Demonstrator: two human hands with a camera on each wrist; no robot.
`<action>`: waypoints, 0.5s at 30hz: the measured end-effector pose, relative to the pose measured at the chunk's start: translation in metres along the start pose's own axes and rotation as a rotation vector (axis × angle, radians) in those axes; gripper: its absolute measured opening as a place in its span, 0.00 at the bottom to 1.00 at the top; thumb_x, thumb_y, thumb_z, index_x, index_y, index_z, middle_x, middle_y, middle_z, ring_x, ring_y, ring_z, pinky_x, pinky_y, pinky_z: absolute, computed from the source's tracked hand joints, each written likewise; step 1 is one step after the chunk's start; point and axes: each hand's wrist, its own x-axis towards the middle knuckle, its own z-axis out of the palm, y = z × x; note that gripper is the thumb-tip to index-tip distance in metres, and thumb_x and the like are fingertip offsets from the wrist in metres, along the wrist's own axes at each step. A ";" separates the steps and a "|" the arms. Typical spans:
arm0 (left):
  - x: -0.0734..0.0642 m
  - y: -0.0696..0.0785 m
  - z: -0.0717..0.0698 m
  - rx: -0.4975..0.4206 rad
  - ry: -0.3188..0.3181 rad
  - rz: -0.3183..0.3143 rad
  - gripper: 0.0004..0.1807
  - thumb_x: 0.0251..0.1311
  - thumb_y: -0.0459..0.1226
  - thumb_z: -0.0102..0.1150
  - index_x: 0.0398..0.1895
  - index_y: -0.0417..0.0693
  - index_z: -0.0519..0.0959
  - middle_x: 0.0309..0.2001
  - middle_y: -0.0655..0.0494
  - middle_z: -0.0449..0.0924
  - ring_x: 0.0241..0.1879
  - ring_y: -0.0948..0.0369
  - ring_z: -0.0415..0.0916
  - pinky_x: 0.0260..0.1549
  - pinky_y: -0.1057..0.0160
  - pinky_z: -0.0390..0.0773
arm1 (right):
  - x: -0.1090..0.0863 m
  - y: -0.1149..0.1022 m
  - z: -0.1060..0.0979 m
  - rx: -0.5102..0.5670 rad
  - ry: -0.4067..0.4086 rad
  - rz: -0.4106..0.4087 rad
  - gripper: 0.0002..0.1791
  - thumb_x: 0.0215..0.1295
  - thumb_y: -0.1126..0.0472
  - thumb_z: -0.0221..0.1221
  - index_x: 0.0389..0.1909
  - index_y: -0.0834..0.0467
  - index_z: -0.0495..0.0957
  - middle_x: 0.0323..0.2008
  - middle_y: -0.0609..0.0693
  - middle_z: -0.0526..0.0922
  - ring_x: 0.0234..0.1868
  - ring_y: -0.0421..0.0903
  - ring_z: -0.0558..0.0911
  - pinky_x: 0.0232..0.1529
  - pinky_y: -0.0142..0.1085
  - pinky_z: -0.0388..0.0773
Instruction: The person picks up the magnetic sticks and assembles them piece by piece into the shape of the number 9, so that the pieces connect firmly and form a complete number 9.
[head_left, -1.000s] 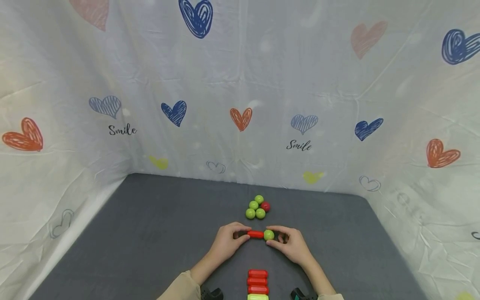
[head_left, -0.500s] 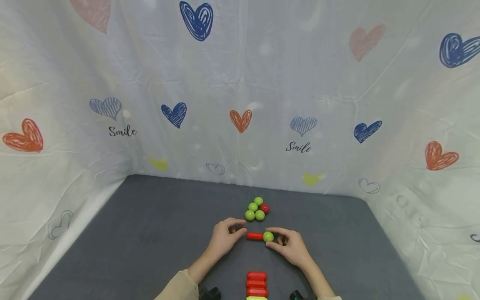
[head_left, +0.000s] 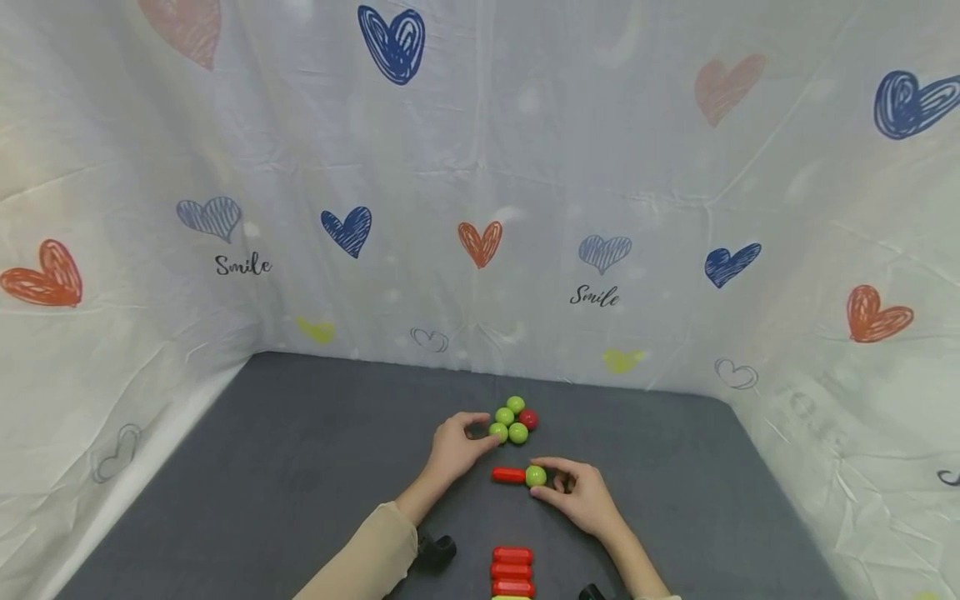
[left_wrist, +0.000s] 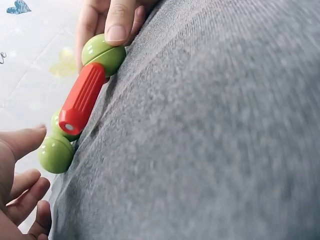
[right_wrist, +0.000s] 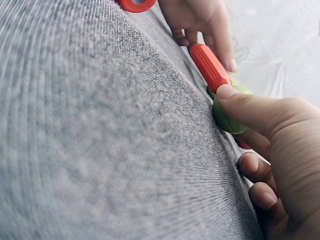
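Note:
My right hand (head_left: pixel 579 493) pinches a green ball (head_left: pixel 536 476) between thumb and fingers. A ridged red stick (left_wrist: pixel 83 97), with a small silvery dot on its free end, sits against that ball and points left. My left hand (head_left: pixel 455 446) reaches to the near left ball of a small cluster. Its thumb and fingers are spread beside this green ball (left_wrist: pixel 56 154), with a gap showing in the left wrist view. The cluster also has several other green balls (head_left: pixel 518 432) and one red ball (head_left: pixel 528 419).
Red sticks (head_left: pixel 512 571) lie stacked in a row at the near edge, with a yellow-green stick (head_left: pixel 513 597) partly cut off below. A grey cloth (head_left: pixel 337 433) covers the table. White hangings with printed hearts (head_left: pixel 480 243) enclose the back and sides.
The left hand has let go of the red stick and moved away from me to the ball cluster. My right hand keeps its pinch on the green ball, nearly still.

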 end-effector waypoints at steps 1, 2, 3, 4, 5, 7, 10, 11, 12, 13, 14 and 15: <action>0.001 0.000 0.002 0.013 -0.002 0.002 0.26 0.59 0.47 0.79 0.58 0.45 0.88 0.55 0.47 0.87 0.43 0.54 0.81 0.51 0.46 0.77 | 0.000 0.000 0.000 0.000 0.000 0.000 0.22 0.61 0.52 0.77 0.55 0.53 0.89 0.20 0.42 0.75 0.17 0.33 0.67 0.20 0.30 0.66; 0.001 0.000 0.003 0.026 -0.004 0.006 0.27 0.58 0.48 0.80 0.58 0.45 0.88 0.56 0.47 0.87 0.45 0.52 0.82 0.54 0.42 0.75 | 0.001 -0.001 0.000 -0.006 -0.002 0.009 0.22 0.61 0.52 0.78 0.55 0.52 0.89 0.20 0.42 0.75 0.17 0.33 0.67 0.21 0.29 0.66; 0.001 0.000 0.005 0.035 -0.008 0.002 0.28 0.58 0.48 0.80 0.58 0.45 0.87 0.56 0.46 0.86 0.46 0.51 0.82 0.56 0.38 0.72 | 0.001 -0.001 0.000 -0.009 -0.002 0.011 0.22 0.61 0.52 0.78 0.55 0.52 0.89 0.20 0.42 0.75 0.17 0.33 0.67 0.21 0.29 0.66; 0.001 0.000 0.006 0.046 -0.008 0.007 0.28 0.57 0.48 0.80 0.58 0.45 0.87 0.57 0.46 0.86 0.48 0.49 0.82 0.58 0.36 0.69 | 0.001 -0.001 -0.001 -0.011 -0.002 0.010 0.22 0.61 0.51 0.78 0.55 0.52 0.89 0.20 0.42 0.75 0.18 0.33 0.67 0.21 0.29 0.66; 0.001 0.001 0.006 0.049 -0.006 0.012 0.29 0.56 0.48 0.81 0.58 0.44 0.87 0.57 0.45 0.86 0.50 0.47 0.82 0.58 0.34 0.67 | 0.001 -0.002 -0.001 -0.013 -0.001 0.010 0.22 0.61 0.51 0.78 0.55 0.52 0.90 0.20 0.41 0.75 0.18 0.33 0.67 0.22 0.28 0.66; 0.002 0.001 0.008 0.067 0.001 0.021 0.29 0.56 0.48 0.81 0.58 0.44 0.88 0.57 0.44 0.86 0.53 0.45 0.82 0.58 0.33 0.66 | 0.001 -0.001 -0.001 -0.006 0.003 -0.006 0.22 0.61 0.52 0.78 0.54 0.52 0.90 0.20 0.42 0.74 0.18 0.33 0.67 0.21 0.29 0.65; 0.002 0.002 0.010 0.073 0.005 0.019 0.29 0.55 0.48 0.82 0.57 0.45 0.88 0.57 0.44 0.87 0.57 0.42 0.80 0.57 0.34 0.66 | 0.000 -0.002 -0.001 0.002 0.010 -0.018 0.21 0.60 0.53 0.78 0.54 0.53 0.90 0.20 0.42 0.74 0.17 0.32 0.66 0.21 0.28 0.64; 0.002 0.002 0.011 0.073 0.005 0.016 0.28 0.54 0.48 0.82 0.57 0.46 0.88 0.57 0.44 0.87 0.58 0.42 0.80 0.57 0.35 0.66 | 0.000 -0.002 -0.001 0.004 0.010 -0.017 0.21 0.60 0.53 0.78 0.54 0.53 0.90 0.20 0.42 0.74 0.17 0.32 0.66 0.21 0.28 0.64; 0.002 0.002 0.011 0.074 0.006 0.013 0.28 0.54 0.48 0.83 0.57 0.46 0.89 0.57 0.44 0.87 0.58 0.42 0.80 0.56 0.36 0.66 | 0.000 -0.002 0.000 0.005 0.009 -0.015 0.21 0.60 0.53 0.78 0.54 0.53 0.90 0.20 0.42 0.74 0.17 0.32 0.66 0.21 0.28 0.64; 0.002 0.002 0.011 0.073 0.006 0.008 0.28 0.54 0.48 0.83 0.57 0.46 0.89 0.57 0.44 0.87 0.58 0.42 0.80 0.55 0.36 0.65 | 0.000 -0.002 0.000 0.006 0.007 -0.011 0.21 0.60 0.53 0.78 0.54 0.53 0.89 0.20 0.42 0.74 0.17 0.32 0.66 0.21 0.28 0.64; 0.002 0.002 0.012 0.072 0.008 0.004 0.28 0.54 0.47 0.83 0.56 0.46 0.89 0.57 0.44 0.87 0.58 0.42 0.80 0.55 0.37 0.65 | 0.000 -0.003 0.000 0.005 0.005 -0.008 0.21 0.61 0.53 0.78 0.54 0.53 0.89 0.20 0.42 0.74 0.18 0.32 0.67 0.21 0.28 0.64; 0.002 0.002 0.012 0.072 0.010 0.000 0.27 0.54 0.47 0.83 0.56 0.46 0.89 0.56 0.44 0.87 0.58 0.42 0.80 0.55 0.37 0.65 | 0.000 -0.003 0.000 0.002 0.002 -0.005 0.21 0.61 0.52 0.78 0.54 0.53 0.89 0.21 0.42 0.74 0.18 0.32 0.67 0.21 0.28 0.64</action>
